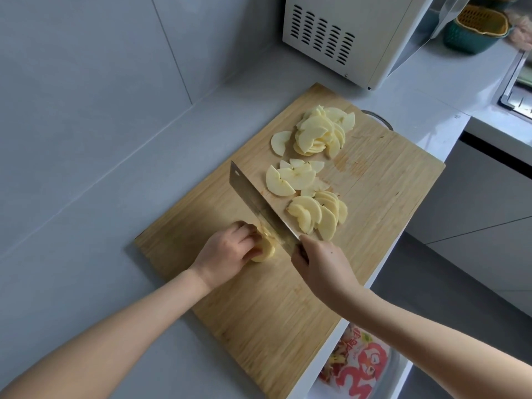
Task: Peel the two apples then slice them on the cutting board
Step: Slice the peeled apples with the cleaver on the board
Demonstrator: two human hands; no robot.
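A wooden cutting board lies on the grey counter. My left hand grips a peeled apple piece near the board's left edge, fingers curled over it. My right hand grips the handle of a cleaver, whose blade runs up and left beside the apple piece. Pale apple slices lie in three heaps: a far pile, a middle group and a fanned pile just right of the blade.
A white microwave stands at the back right, with a green and yellow basket beyond it. A sink edge is at the far right. Below the counter's front edge sits a printed bag holding peels.
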